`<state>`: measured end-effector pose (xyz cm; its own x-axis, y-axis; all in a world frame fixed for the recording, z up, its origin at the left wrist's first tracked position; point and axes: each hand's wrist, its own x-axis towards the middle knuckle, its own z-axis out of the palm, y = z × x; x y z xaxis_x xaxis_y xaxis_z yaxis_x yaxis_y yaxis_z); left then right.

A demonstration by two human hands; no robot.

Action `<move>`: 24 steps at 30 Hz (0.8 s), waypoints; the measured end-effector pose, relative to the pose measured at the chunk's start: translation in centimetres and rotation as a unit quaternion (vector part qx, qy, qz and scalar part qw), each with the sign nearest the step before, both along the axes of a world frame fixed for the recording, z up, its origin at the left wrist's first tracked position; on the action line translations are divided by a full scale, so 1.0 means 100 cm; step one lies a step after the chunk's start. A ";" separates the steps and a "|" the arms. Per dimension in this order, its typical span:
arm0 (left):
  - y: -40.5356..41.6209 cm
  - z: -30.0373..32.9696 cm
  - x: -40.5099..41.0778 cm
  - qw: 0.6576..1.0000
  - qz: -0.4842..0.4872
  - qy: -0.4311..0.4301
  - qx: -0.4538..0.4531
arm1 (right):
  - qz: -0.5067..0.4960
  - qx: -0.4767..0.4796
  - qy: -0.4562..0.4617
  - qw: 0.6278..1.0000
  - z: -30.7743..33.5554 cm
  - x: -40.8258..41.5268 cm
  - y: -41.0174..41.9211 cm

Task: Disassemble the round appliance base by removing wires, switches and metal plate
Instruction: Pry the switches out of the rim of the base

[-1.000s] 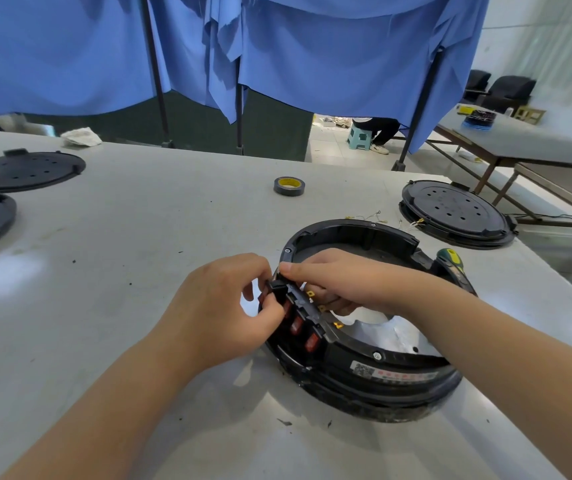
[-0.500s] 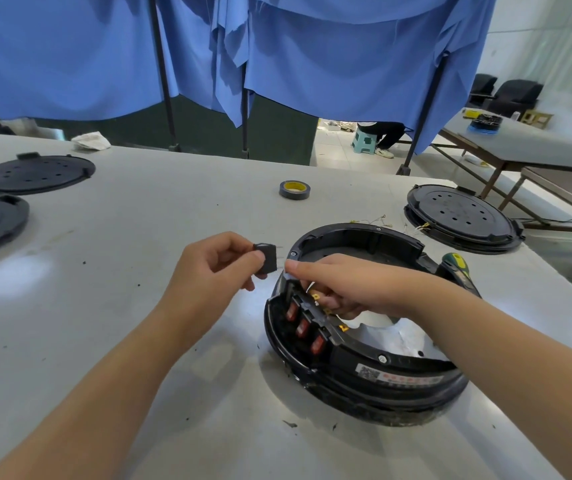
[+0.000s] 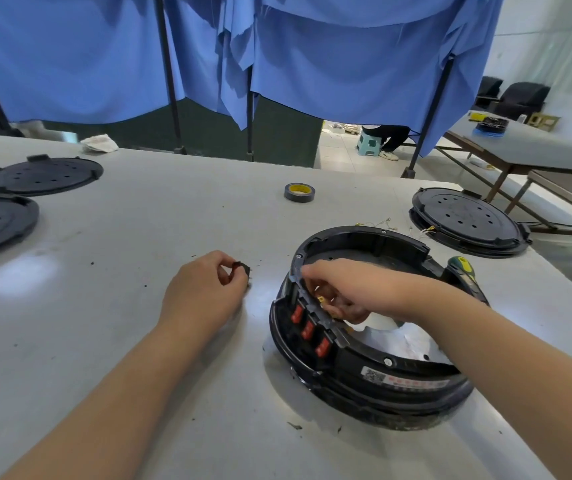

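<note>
Left hand (image 3: 205, 292) pinches a small black switch (image 3: 243, 270) low over the table (image 3: 139, 237), likely to set it aside. Right hand (image 3: 340, 289) grips the round base (image 3: 364, 368) rim, near right, steadying it; three red switches (image 3: 307, 330) remain.

Two bare forearms enter from the bottom of the frame, one from the lower left corner, the other from the lower right edge. Neither shows a sleeve, cuff, glove, watch, band or ring anywhere along its visible length; both are uncovered from the frame edge to the fingertips. The left hand (image 3: 205, 292) sits just left of centre, the right hand (image 3: 343, 289) just right of centre. Fingernails are short and unpainted where they show. The arms are slim and smooth, with no marks, tape or bandage to be seen. Nothing else of the person's body or clothing appears.
</note>
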<state>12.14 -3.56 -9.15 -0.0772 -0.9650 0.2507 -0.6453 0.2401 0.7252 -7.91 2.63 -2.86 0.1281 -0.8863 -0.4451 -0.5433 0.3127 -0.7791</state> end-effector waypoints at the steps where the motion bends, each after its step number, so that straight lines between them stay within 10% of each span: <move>1: -0.001 0.000 0.000 1.000 0.004 -0.018 -0.004 | -0.003 0.003 -0.005 1.000 0.000 -0.001 0.000; 16: 0.002 0.004 -0.005 0.996 -0.015 -0.083 -0.024 | 0.091 -0.081 0.180 0.976 0.015 0.003 0.021; 24: 0.049 0.027 -0.013 0.966 -0.224 0.021 -0.127 | 0.100 -0.082 0.174 0.976 0.017 0.002 0.024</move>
<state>10.83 1.34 -6.43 -0.4564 -0.7443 0.4876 -0.4068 0.6619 0.6296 -7.74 5.00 -1.13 0.1716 -0.9222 -0.3465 -0.8215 0.0601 -0.5670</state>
